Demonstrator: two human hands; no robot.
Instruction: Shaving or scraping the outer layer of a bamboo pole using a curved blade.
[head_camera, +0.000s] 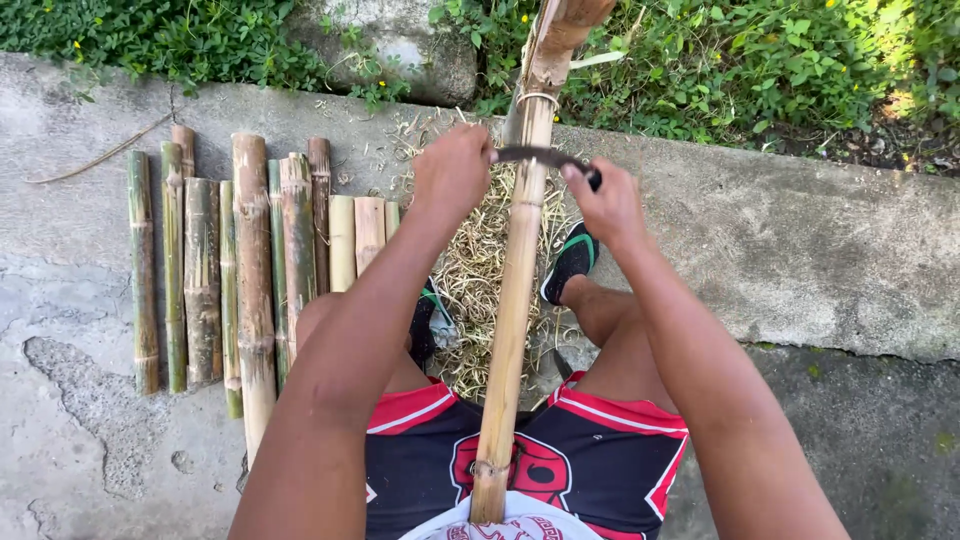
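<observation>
A long pale bamboo pole (511, 320) runs from my lap up to a wooden post at the top of the view. Across it lies a dark curved blade (540, 155). My left hand (452, 170) grips the blade's left end, fingers closed. On the right end, where the black handle shows, my right hand (608, 203) is closed. Both hands sit level with each other on either side of the pole. Pale shavings (470, 270) lie heaped on the ground under the pole, between my feet.
Several bamboo lengths (255, 270), green and tan, lie side by side on the concrete at the left. A concrete kerb (800, 240) crosses the view, with green plants (700, 60) behind it. My black shoes (572, 262) rest in the shavings.
</observation>
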